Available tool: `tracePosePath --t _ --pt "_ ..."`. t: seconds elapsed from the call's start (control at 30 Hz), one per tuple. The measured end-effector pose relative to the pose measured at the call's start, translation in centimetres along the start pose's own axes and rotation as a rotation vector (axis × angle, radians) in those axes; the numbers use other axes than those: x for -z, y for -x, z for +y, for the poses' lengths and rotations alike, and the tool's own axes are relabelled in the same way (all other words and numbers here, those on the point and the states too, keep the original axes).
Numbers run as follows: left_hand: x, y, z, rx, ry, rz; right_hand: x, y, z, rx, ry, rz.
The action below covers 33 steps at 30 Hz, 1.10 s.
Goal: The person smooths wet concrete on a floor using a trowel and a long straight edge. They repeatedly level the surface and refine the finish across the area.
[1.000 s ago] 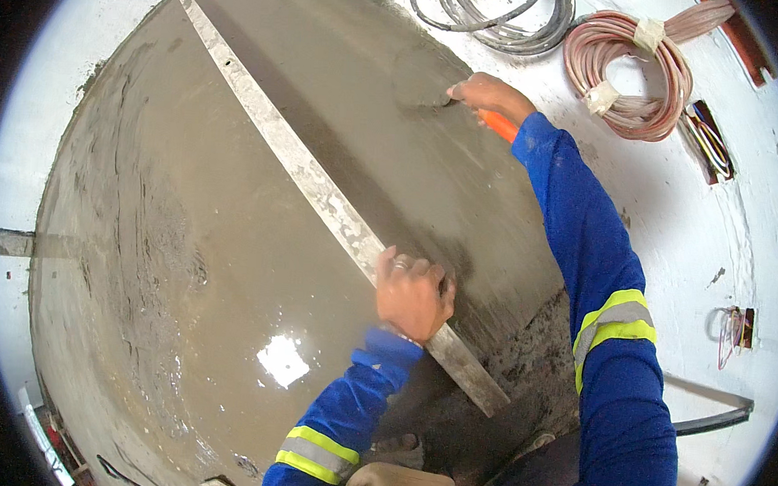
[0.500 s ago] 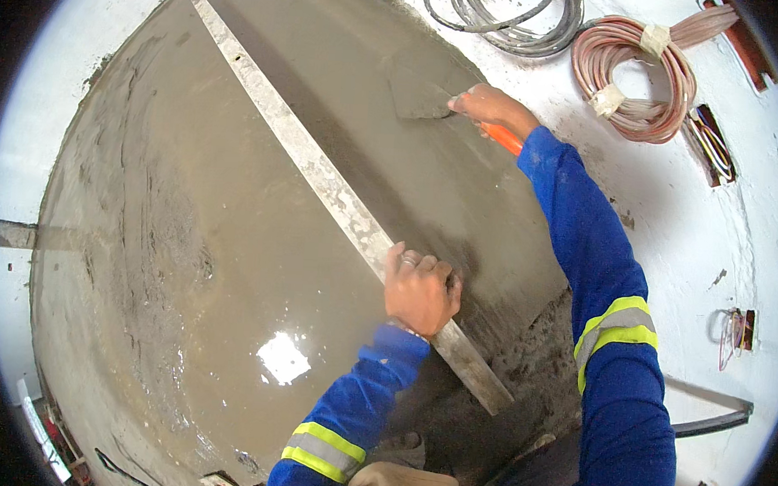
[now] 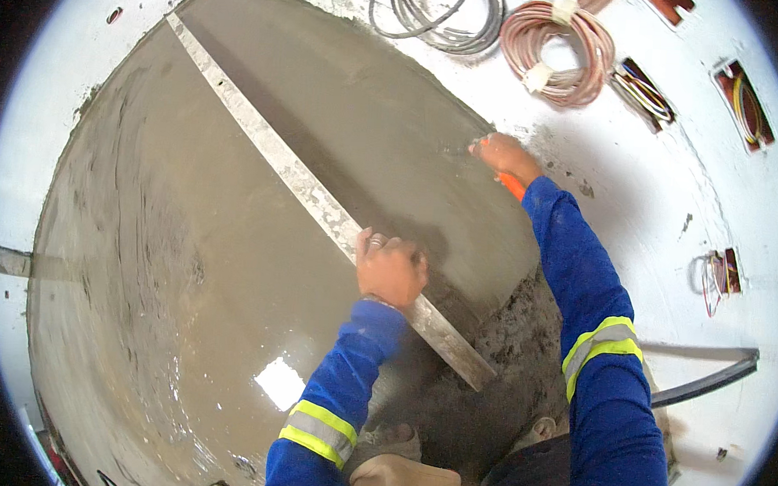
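Observation:
A long, pale, mortar-spotted straightedge [image 3: 279,158] lies diagonally across the wet grey mortar [image 3: 180,197], from the far left edge toward my knees. Closed over its near part is my left hand [image 3: 392,271], a ring on one finger. At the right, close to the wall, my right hand [image 3: 506,158] is wrapped round the orange handle of a trowel [image 3: 512,186]. The trowel's blade is blurred and hard to tell from the mortar under it. Smooth wet mortar lies between the straightedge and the right wall.
Along the white wall at the right are a grey cable coil [image 3: 453,22], a reddish hose coil [image 3: 592,56] and recessed boxes with loose wires [image 3: 744,108]. A black strip [image 3: 707,378] juts out lower right. Rough, dark mortar [image 3: 524,347] lies near my knees.
My right hand has drawn the trowel nearer to me along the wall side. My left hand stays on the straightedge. The whole view has shifted a little.

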<state>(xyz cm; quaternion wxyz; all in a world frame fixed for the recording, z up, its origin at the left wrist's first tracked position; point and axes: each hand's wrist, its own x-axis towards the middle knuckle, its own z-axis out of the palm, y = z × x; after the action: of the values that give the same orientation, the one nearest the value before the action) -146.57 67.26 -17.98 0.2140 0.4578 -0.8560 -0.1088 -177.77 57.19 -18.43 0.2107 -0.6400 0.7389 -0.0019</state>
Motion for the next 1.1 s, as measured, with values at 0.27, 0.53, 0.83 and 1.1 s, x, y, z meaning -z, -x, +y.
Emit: tracePosePath --t 0.27,0.53,0.83,1.1 --pt "0.4 0.5 -0.5 0.028 -0.071 -0.041 -1.3 10.5 -1.9 -0.126 -0.203 -0.004" --pt "0.3 0.6 0.4 0.013 -0.097 -0.056 -1.4 17.2 2.9 -0.397 -0.369 0.056" --pt "0.6 0.8 0.1 0.023 -0.152 -0.032 -2.8 23.8 4.8 -0.188 -0.174 0.05" --pt "0.1 1.1 -0.1 -0.013 -0.196 -0.014 -4.5 30.8 4.0 -0.24 -0.237 0.031"
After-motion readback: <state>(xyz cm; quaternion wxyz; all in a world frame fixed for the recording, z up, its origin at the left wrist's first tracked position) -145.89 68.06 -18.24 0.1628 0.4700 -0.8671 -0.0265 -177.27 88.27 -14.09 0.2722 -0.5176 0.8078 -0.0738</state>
